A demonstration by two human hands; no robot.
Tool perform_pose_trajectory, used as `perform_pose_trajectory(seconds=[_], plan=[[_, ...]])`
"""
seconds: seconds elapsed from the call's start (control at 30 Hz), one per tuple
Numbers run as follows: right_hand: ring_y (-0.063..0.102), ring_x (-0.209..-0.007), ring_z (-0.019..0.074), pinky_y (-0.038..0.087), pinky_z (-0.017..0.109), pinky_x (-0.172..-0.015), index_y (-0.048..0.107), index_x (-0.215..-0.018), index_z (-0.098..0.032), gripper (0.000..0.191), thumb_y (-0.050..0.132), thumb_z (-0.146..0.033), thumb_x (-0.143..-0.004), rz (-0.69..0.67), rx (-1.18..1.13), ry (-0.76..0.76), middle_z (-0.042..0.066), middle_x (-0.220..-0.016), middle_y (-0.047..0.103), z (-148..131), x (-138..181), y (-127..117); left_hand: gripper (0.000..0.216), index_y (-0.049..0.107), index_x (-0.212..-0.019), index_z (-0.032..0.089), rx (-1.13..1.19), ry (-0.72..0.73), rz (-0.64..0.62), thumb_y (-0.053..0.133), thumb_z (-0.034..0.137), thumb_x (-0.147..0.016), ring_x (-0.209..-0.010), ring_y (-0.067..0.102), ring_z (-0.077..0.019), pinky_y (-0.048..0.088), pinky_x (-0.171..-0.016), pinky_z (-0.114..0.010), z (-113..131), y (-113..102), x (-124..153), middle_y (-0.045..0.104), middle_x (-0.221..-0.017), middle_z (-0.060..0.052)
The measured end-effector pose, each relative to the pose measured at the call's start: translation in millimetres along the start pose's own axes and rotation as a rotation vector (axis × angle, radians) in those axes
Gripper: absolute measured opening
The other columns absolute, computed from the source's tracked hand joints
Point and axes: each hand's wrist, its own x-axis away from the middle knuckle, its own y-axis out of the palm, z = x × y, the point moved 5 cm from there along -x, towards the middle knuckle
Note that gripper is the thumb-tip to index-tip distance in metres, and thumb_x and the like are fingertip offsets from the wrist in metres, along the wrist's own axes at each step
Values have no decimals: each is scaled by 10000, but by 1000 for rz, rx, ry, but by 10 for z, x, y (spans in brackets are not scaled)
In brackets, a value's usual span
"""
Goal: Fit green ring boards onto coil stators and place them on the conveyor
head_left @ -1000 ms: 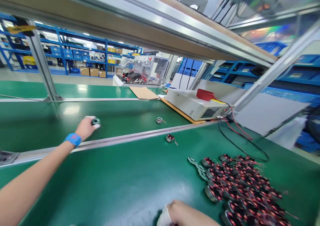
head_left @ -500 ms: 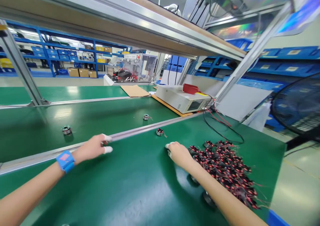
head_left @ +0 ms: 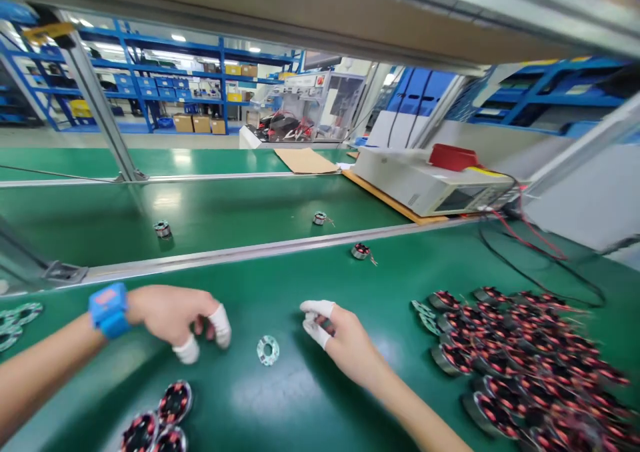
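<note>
A small green ring-shaped circuit board point(head_left: 268, 350) lies flat on the green bench between my two hands. My left hand point(head_left: 183, 315), with a blue wrist strap and white finger cots, hovers to the board's left with thumb and finger apart and nothing between them. To the board's right is my right hand point(head_left: 345, 339); its cot-covered thumb and fingers are loosely curved, a small gap between them, and no held part shows. Below my left hand sit three motor stators with copper windings point(head_left: 175, 402). Many more stators point(head_left: 505, 345) are crowded together at the right.
More green ring boards lie at the left edge point(head_left: 20, 322) and beside the stator pile point(head_left: 425, 317). Single stators stand near the metal rail point(head_left: 361, 251) and beyond it point(head_left: 163, 229). A bench instrument point(head_left: 425, 179) with cables is at back right. A shelf point(head_left: 300, 12) hangs overhead.
My view has shifted down and right. Both hands have drawn back nearer to me, the right one away from the stator pile. A ring board now lies between them on previously bare bench.
</note>
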Motion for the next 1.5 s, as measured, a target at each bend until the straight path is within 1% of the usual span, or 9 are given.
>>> perform_pose_trajectory(seconds=[0.1,0.23,0.4,0.63,0.83,0.93,1.2,1.37,1.5], plan=[[570,-643,169,438,274,-608,641,-1003,-170,261,511,-272,-801,-162,94,6,28,-691,616,-174,65,175,634,636,-1094,296,-74,-77,-72,620,54,-508,-875,593,-216,492,-720,-264,-93,112,454,592,-1099,-13],[569,-670,189,349,254,-561,609,-1030,-205,322,622,-305,-724,-260,297,51,28,-748,618,-412,118,342,606,654,-1050,331,-57,18,45,605,9,-540,-985,558,-193,445,-880,-262,-66,364,513,527,-1133,3],[563,-681,166,321,236,-567,630,-889,-230,190,556,-154,-731,-221,418,-2,18,-776,608,-401,30,278,346,686,-969,258,0,161,221,717,173,-635,-894,548,-188,449,-805,-258,66,368,5,582,-946,-18],[573,-787,187,420,275,-690,596,-1126,-228,457,523,-58,-707,-115,476,111,51,-893,616,-14,-20,-269,479,666,-1004,198,-17,229,479,813,242,-550,-849,529,-203,418,-764,-280,235,128,-900,586,-881,-26],[533,-896,200,460,296,-759,555,-1184,-254,523,671,-149,-685,-132,345,-335,60,-1055,597,-387,-9,-15,280,651,-838,181,7,277,512,778,177,-589,-815,507,-170,394,-722,-246,272,139,-967,565,-829,7],[547,-809,187,457,283,-685,664,-982,-240,227,589,-166,-781,-90,381,-547,52,-928,652,-473,-40,126,213,633,-808,180,-26,342,450,729,113,-629,-832,502,-159,388,-739,-235,302,146,-924,565,-838,11],[611,-735,163,480,265,-648,662,-873,-218,319,361,-114,-886,-10,303,-668,46,-778,690,-399,22,17,257,624,-943,216,-184,419,382,700,173,-701,-879,514,-178,375,-794,-253,320,74,-842,613,-907,-3],[557,-689,157,436,259,-587,613,-730,-194,414,266,-175,-955,-182,618,-801,46,-705,639,-539,141,224,256,618,-981,252,-280,416,341,676,196,-738,-923,517,-189,351,-831,-265,315,49,-804,631,-950,3],[556,-755,195,448,290,-619,615,-744,-180,296,373,-136,-909,-284,769,-916,56,-690,638,-581,278,417,232,615,-980,250,-286,415,332,651,192,-758,-917,513,-183,352,-832,-261,335,50,-782,626,-941,7]])
